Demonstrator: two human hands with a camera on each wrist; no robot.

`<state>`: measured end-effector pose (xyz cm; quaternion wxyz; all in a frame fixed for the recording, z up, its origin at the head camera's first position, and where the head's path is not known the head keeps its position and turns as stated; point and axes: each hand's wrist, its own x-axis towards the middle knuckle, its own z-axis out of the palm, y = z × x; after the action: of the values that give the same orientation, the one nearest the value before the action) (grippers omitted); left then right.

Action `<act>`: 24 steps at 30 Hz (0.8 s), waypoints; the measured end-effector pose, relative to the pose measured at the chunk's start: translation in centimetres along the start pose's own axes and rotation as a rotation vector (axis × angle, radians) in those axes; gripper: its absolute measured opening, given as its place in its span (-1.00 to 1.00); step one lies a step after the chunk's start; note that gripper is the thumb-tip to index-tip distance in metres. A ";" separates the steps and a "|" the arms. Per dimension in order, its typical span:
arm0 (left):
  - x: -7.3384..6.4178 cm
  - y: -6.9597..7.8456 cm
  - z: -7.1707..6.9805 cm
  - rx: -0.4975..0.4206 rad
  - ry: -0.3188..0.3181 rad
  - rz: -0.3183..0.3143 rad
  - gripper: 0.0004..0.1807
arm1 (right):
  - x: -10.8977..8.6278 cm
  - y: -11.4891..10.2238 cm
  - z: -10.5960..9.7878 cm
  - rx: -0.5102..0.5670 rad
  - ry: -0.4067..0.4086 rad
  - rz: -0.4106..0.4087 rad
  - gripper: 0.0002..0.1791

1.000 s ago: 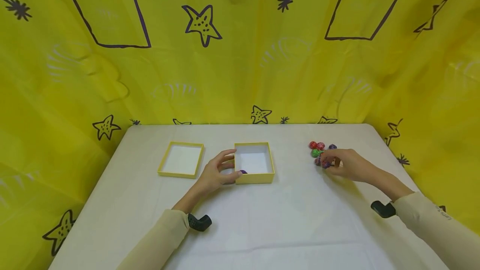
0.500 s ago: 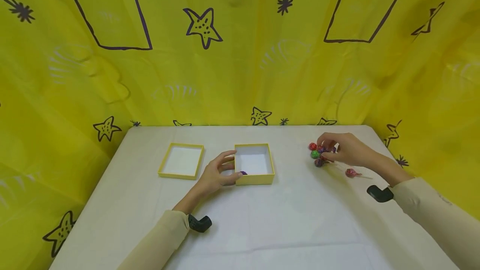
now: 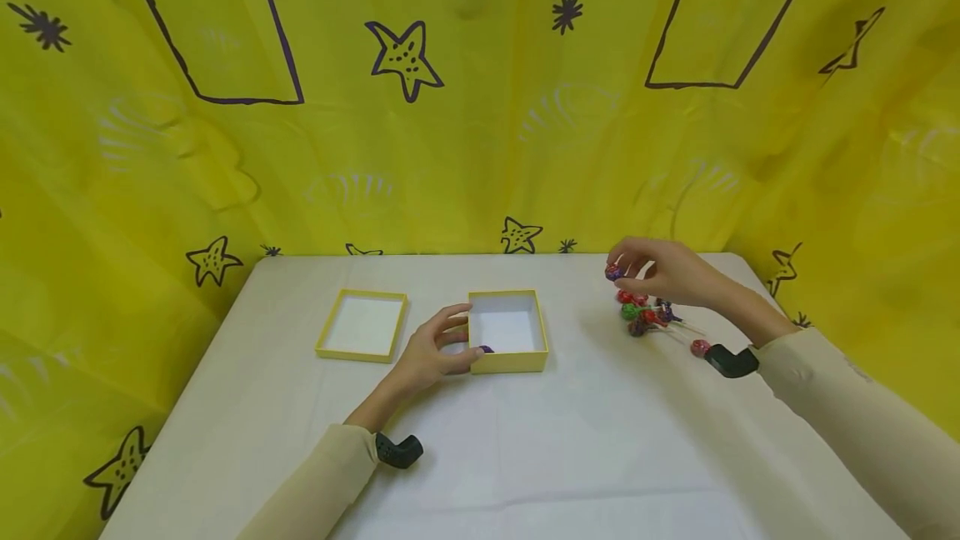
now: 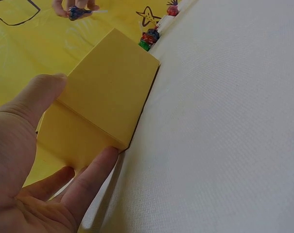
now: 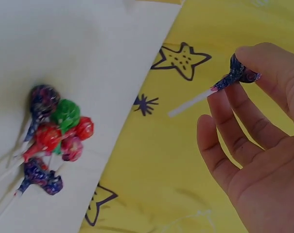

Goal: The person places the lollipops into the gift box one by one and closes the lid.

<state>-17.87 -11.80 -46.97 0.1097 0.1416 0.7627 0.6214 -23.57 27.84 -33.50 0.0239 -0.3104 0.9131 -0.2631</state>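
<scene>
My right hand (image 3: pixel 663 272) pinches a dark blue-purple wrapped lollipop (image 5: pixel 241 73) by its head, raised above the table, with its white stick pointing away from the palm. Below it lies a pile of lollipops (image 3: pixel 647 317) in red, green, pink and purple wrappers. My left hand (image 3: pixel 437 347) holds the near left corner of an open yellow box (image 3: pixel 510 363), thumb on the front and fingers along the left side. White lines the inside of that box. A bit of purple wrapper (image 3: pixel 486 349) shows in its near left corner, the remainder hidden by the front wall.
The yellow-rimmed box lid (image 3: pixel 360 353) lies inside up, left of my left hand. One pink lollipop (image 3: pixel 700 347) sits apart from the pile, under the right wrist camera (image 3: pixel 731 362). A yellow curtain (image 3: pixel 465 173) hangs behind the white table (image 3: pixel 525 448).
My right hand has come up out of the pile with a purple lollipop and moved left and away from me. The pink lollipop has come into view beside the pile. The left hand stays on the box.
</scene>
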 end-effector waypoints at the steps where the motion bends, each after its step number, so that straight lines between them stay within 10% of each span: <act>1: 0.0 0.0 0.0 0.003 0.000 0.001 -0.15 | 0.2 -0.1 0.0 0.004 0.001 -0.004 -0.67; 24: 0.0 -0.2 0.0 -0.004 0.001 0.020 -0.16 | 5.6 -4.5 0.6 0.015 -0.020 -0.076 -0.71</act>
<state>-17.88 -11.81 -47.19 0.1033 0.1486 0.7602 0.6240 -25.42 21.32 -31.06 0.0252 -0.3471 0.8985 -0.2676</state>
